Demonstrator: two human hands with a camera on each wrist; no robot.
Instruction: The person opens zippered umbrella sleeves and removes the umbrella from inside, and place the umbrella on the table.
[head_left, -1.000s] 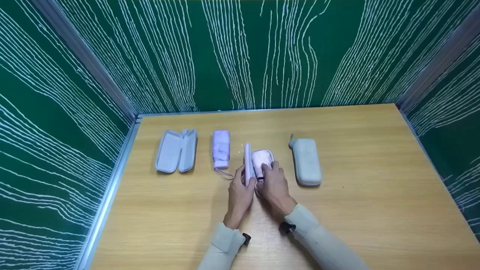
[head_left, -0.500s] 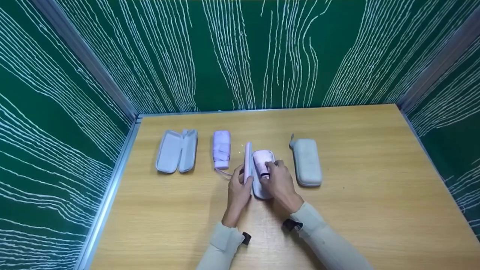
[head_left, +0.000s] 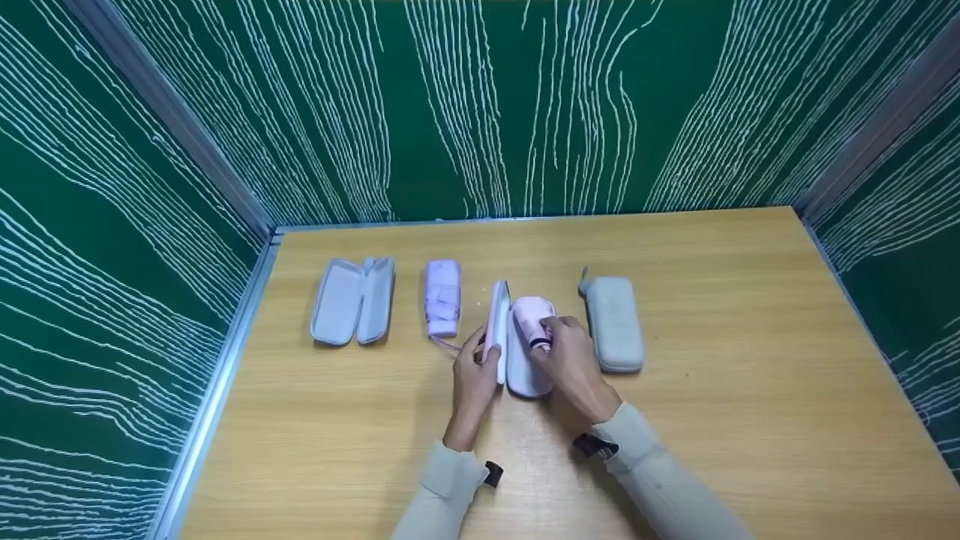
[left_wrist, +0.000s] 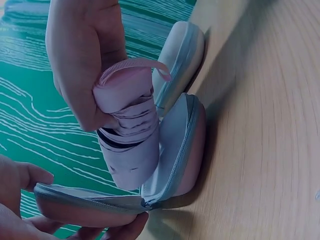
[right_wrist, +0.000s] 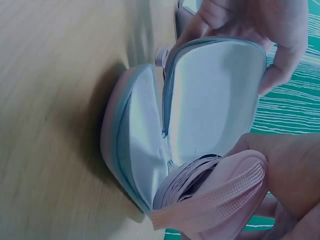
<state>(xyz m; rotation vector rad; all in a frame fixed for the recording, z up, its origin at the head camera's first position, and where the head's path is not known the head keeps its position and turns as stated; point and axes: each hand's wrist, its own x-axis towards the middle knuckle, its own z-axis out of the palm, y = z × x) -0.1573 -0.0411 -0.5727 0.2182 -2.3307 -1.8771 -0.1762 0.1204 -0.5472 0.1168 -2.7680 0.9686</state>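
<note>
A pink zip case (head_left: 529, 381) stands unzipped on the wooden table, its lid raised on the left. My left hand (head_left: 474, 379) holds that lid, thumb inside and fingers behind it. My right hand (head_left: 574, 367) grips a folded pink umbrella (head_left: 531, 311) by its handle end, tilted above the case's lower half. In the left wrist view the umbrella (left_wrist: 132, 162) shows a dark band and a wrist strap (left_wrist: 135, 64), and its far end is down near the hinge. The right wrist view shows the pale lining (right_wrist: 215, 95) of the lid.
Left of the hands lie a folded purple umbrella (head_left: 442, 296) with a strap and, farther left, an opened grey case (head_left: 337, 304). A closed grey-green case (head_left: 616, 322) sits close to the right hand. Green walls border the table (head_left: 337, 450).
My right hand has drawn the pink umbrella up and rightward out of the case's lower half, tilting it. The left hand has tipped the lid slightly farther open.
</note>
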